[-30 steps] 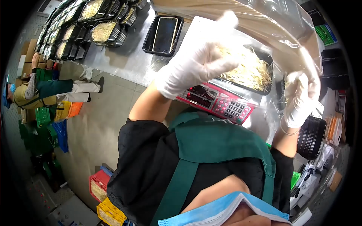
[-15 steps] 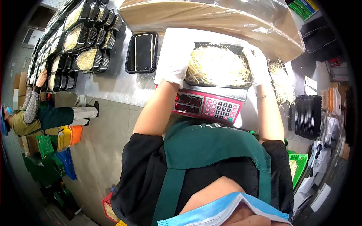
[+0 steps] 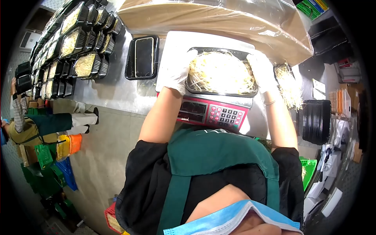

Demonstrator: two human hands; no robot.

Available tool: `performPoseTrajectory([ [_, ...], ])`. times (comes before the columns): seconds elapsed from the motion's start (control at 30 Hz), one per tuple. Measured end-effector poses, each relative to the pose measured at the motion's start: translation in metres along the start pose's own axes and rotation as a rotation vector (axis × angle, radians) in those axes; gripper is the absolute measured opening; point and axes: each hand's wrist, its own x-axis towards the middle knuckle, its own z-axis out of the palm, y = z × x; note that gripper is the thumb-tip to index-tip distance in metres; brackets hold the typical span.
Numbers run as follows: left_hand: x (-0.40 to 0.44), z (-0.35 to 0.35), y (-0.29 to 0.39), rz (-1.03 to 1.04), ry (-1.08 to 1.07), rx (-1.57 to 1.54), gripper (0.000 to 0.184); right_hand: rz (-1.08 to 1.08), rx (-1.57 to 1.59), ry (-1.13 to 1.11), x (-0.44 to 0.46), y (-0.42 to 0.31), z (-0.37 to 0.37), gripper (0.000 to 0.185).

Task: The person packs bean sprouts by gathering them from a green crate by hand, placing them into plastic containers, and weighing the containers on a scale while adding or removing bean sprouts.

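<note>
A black plastic tray [image 3: 221,93] heaped with bean sprouts [image 3: 221,72] is on the white top of a red scale [image 3: 219,116]. My left hand [image 3: 181,74], in a white glove, holds the tray's left edge. At the opposite edge my gloved right hand [image 3: 261,72] grips the tray, its fingers curled at the rim. Glare washes out the gloves and the middle of the sprouts. Loose bean sprouts [image 3: 288,87] lie just right of my right hand.
Stacked filled trays [image 3: 85,65] stand on the left. A black tray holding a phone-like slab [image 3: 144,57] lies nearer. Nested black trays [image 3: 316,122] are at right, and a plastic-covered box [image 3: 219,19] stands behind. A co-worker [image 3: 35,127] is far left.
The view has shifted slightly, while both my hands stay at the tray's sides. The co-worker's hand has moved outward and is now at dark trays on the far left.
</note>
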Motion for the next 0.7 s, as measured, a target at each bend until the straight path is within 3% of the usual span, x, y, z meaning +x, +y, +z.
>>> performPoseTrajectory([
  [0.03,0.0,-0.001,0.0,0.043,-0.013,0.088,0.044,-0.086,-0.378,0.061,-0.005,-0.024,0.0,0.037],
  [0.07,0.0,-0.003,0.001,0.084,-0.025,0.177,0.045,-0.084,-0.374,0.058,-0.01,-0.036,0.003,0.037],
  [0.13,-0.001,-0.003,0.007,0.104,-0.046,0.246,0.047,-0.389,-0.596,0.063,-0.017,-0.05,0.012,0.046],
  [0.17,-0.002,-0.003,0.01,0.124,-0.075,0.311,0.049,-0.203,-0.686,-0.032,-0.017,-0.052,0.018,0.049],
  [0.2,-0.003,-0.001,0.016,0.117,-0.074,0.306,0.049,-0.198,-0.689,-0.038,-0.018,-0.046,0.019,0.049],
  [0.27,-0.006,0.003,0.03,0.563,-0.047,1.248,0.046,-0.303,-0.78,0.03,-0.02,-0.036,0.022,0.048],
  [0.33,-0.017,0.02,0.042,0.774,-0.054,1.387,0.04,-0.301,-0.783,0.032,-0.02,-0.04,0.021,0.048],
  [0.4,-0.032,0.028,0.034,0.515,-0.2,1.324,0.035,-0.302,-0.78,0.025,-0.017,-0.038,0.023,0.048],
  [0.47,-0.035,0.026,0.02,0.513,-0.146,1.269,0.036,-0.397,-0.799,0.115,-0.017,-0.028,0.028,0.043],
  [0.67,-0.03,0.013,0.025,0.436,-0.1,0.937,0.036,-0.322,-0.673,0.093,-0.019,-0.038,0.019,0.049],
  [0.7,-0.027,0.003,0.04,0.629,-0.093,1.108,0.033,-0.339,-0.668,0.096,-0.023,-0.054,0.011,0.049],
])
